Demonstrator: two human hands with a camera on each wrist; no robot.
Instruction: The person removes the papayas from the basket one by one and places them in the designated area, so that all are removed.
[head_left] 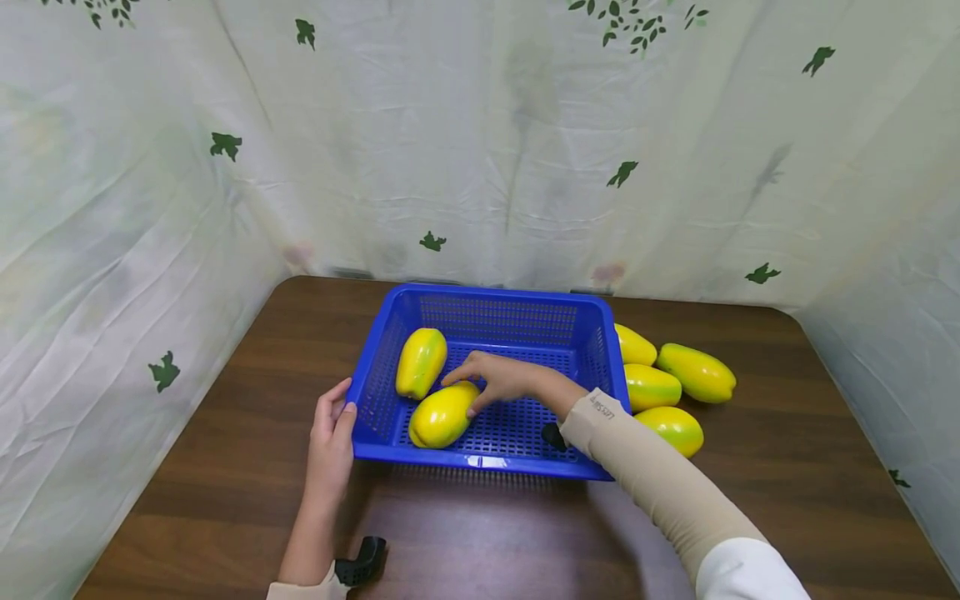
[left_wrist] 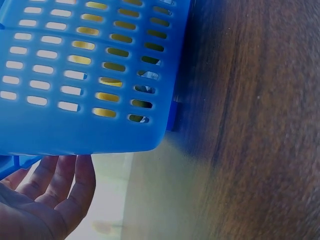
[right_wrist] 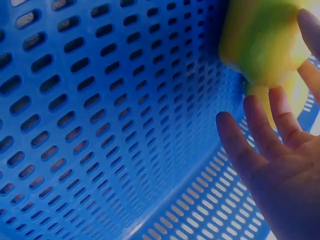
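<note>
A blue perforated plastic basket stands on the table with two yellow papayas tinged green inside. One papaya lies near the basket's left wall; the other papaya lies closer to the front. My left hand grips the basket's left rim, thumb on top and fingers underneath, as the left wrist view shows from below. Inside the basket, my right hand is at the right end of the front papaya, thumb and forefinger beside it. In the right wrist view its fingers are spread and loosely extended.
Several more papayas lie on the brown wooden table against and beyond the basket's right side. Pale leaf-patterned curtains close off the back and both sides. A black device is at the left wrist.
</note>
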